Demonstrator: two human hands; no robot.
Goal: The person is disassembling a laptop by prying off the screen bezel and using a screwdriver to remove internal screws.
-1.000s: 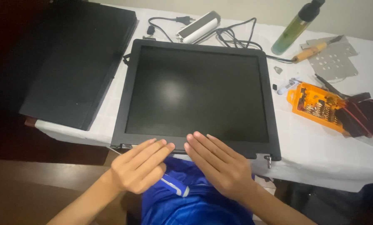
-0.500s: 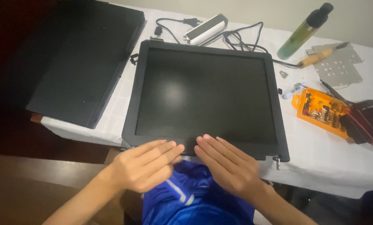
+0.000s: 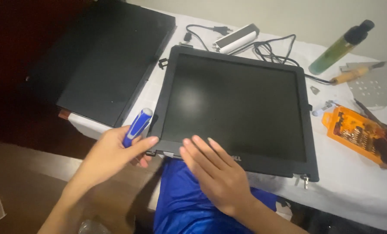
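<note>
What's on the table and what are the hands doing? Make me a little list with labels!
Left hand: holds a blue-handled screwdriver at the near left corner of the panel.
Right hand: lies flat on the bottom edge of the flat black screen panel.
Table: covered in white cloth.
Left of panel: large flat black cover.
Behind panel: black cables, silver-and-black adapter block.
Right side: green spray bottle, perforated grey metal plate, orange case of screwdriver bits.
</note>
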